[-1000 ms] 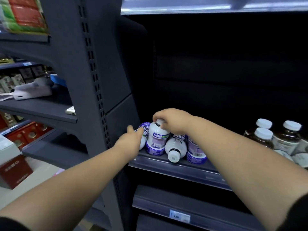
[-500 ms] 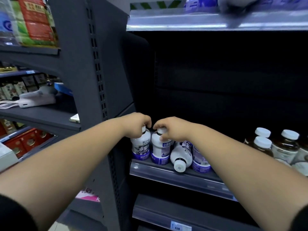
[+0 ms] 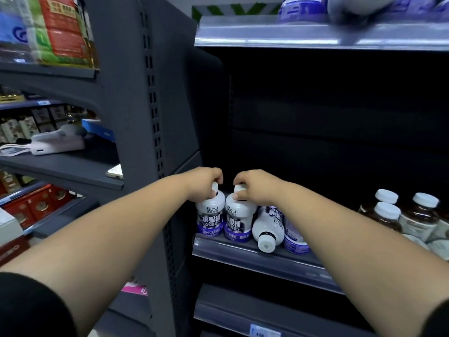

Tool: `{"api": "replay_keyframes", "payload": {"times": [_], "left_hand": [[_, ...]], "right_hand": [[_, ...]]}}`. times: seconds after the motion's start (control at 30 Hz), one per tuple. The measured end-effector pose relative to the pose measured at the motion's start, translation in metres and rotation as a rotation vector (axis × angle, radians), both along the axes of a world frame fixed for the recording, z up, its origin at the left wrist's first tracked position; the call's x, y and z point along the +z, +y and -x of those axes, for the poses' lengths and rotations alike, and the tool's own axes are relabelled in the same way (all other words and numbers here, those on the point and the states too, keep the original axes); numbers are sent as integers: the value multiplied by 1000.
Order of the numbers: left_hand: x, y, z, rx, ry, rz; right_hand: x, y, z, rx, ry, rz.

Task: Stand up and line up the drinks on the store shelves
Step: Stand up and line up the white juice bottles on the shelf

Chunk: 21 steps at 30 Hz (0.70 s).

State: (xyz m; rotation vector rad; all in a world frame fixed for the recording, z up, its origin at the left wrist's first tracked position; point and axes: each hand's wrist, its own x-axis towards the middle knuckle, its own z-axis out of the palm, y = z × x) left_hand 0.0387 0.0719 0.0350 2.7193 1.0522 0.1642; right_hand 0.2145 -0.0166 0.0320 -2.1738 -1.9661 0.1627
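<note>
Two white bottles with purple labels stand upright side by side at the left end of the grey shelf [image 3: 245, 256]. My left hand [image 3: 206, 182] grips the cap and shoulder of the left bottle [image 3: 209, 221]. My right hand [image 3: 254, 184] grips the cap of the right bottle [image 3: 238, 222]. Beside them a third white bottle [image 3: 268, 228] lies on its side, cap pointing toward me. A fourth bottle [image 3: 295, 240] lies behind my right forearm, bottom toward me, partly hidden.
Several dark bottles with white caps [image 3: 388, 215] stand at the right of the same shelf. A dark upright post [image 3: 155, 117] borders the shelf on the left. More purple-labelled bottles [image 3: 303, 8] lie on the shelf above. A lower shelf [image 3: 243, 314] carries a price tag.
My left hand has stood the leftmost bottle upright and now holds its top. Both upright bottles sit closer together at the shelf's left end. The camera has tilted up.
</note>
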Motion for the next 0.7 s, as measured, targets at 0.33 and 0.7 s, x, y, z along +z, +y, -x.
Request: {"api": "replay_keyframes", "payload": {"times": [0.33, 0.7], "left_hand": [[-5, 5, 1, -20, -41, -13], [-3, -4, -11, -66, -88, -44]], "right_hand": [[0, -6, 6, -1, 8, -36], [4, -19, -2, 6, 52, -45]]}}
